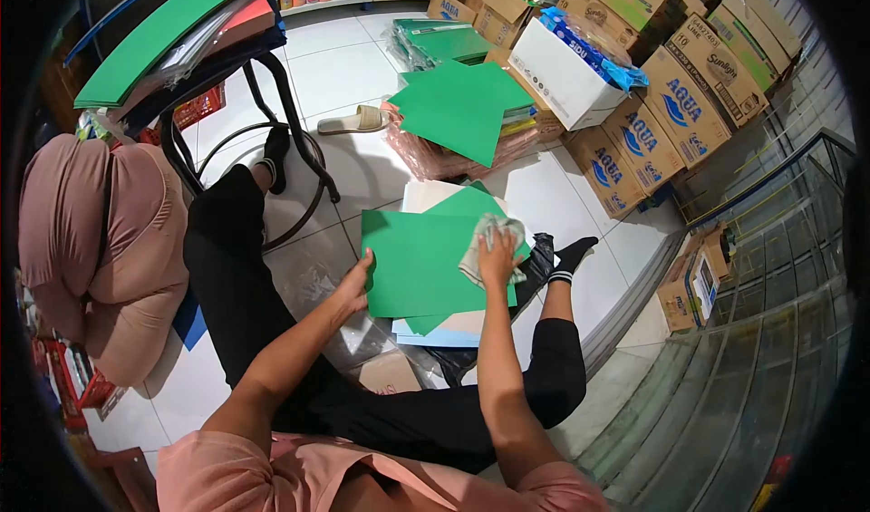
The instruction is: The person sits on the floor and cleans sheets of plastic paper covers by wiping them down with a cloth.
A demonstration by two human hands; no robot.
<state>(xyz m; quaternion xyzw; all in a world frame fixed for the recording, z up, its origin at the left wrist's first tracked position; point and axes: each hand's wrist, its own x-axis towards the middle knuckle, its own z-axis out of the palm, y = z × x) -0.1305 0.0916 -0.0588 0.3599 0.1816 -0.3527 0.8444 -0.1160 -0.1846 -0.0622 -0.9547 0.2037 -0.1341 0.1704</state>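
My left hand grips the left edge of a green sheet of card, its thumb on top and the other fingers underneath, out of sight. Near the sheet's right side, my right hand presses a crumpled pale cloth against the surface, fingers curved over it. Under this sheet lie more green, cream and light-blue sheets, partly covered. A black plastic bag sticks out at the right of the pile.
Beyond the pile, green sheets rest on a pink plastic-wrapped bundle. A sandal lies on the tiles. Cardboard boxes are stacked at right. Another seated person is at left, near a table edge with green sheets.
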